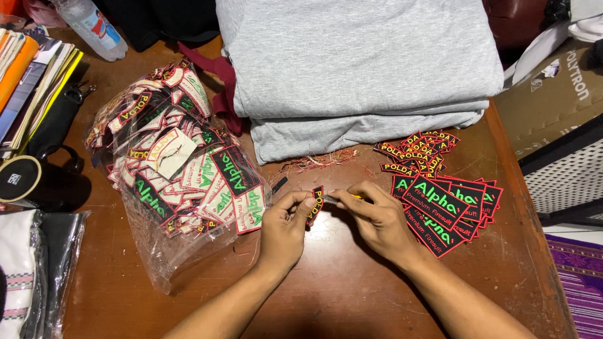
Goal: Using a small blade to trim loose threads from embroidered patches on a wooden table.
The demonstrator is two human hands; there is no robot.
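Note:
My left hand (284,227) pinches a small curved black patch (316,202) with a red border, held upright above the brown wooden table (339,289). My right hand (377,216) meets it from the right and grips a small tool with a yellow handle and thin metal tip (331,199) against the patch edge. A pile of larger black rectangular patches with green lettering (447,210) lies just right of my right hand. Smaller curved patches (416,150) are heaped behind them.
A clear plastic bag full of patches (173,160) lies to the left. Folded grey fabric (358,69) is stacked at the back, with loose red thread trimmings (317,162) before it. A black mug (28,182), stacked books (31,81) and a plastic bottle (88,25) stand at far left.

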